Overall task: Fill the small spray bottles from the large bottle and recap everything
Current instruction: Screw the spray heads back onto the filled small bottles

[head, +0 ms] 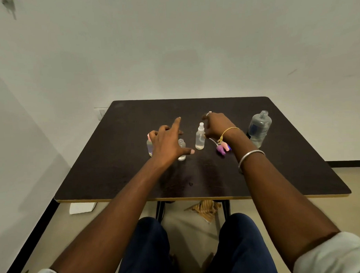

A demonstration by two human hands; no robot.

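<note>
Three small clear bottles stand mid-table. The left small bottle (149, 147) has a pink top and is partly hidden by my left hand (168, 141). That hand hovers with fingers spread and holds nothing. The middle small bottle (181, 149) stands uncapped under its thumb. The right small bottle (200, 137) carries a white sprayer. My right hand (218, 124) is just right of it, fingers curved and apart, gripping nothing. A purple spray head (221, 149) with its tube lies below my right wrist. The large clear bottle (259, 128) stands uncapped at the far right.
The dark table (288, 173) stands against a white wall, its front edge close to my knees. A striped cloth (204, 210) and a white block (82, 207) lie on the floor under the table.
</note>
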